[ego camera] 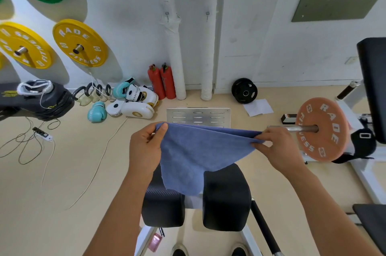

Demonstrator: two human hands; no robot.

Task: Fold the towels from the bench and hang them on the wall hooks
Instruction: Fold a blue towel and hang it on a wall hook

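A blue towel (194,155) hangs doubled over in the air above the black padded bench (226,197). My left hand (146,147) grips its upper left corner, thumb on top. My right hand (279,145) pinches the upper right corner, and the top edge is stretched taut between them. The towel's lower part droops to a point over the gap between the two bench pads. Two small metal wall hooks (167,14) (207,14) sit on the white wall straight ahead, both bare.
An orange weight plate (323,130) on a bar sticks out close to my right hand. Two red extinguishers (161,82), boxing gloves (97,111), pads and loose cables (31,143) lie on the floor to the left. A metal footplate (198,116) lies ahead.
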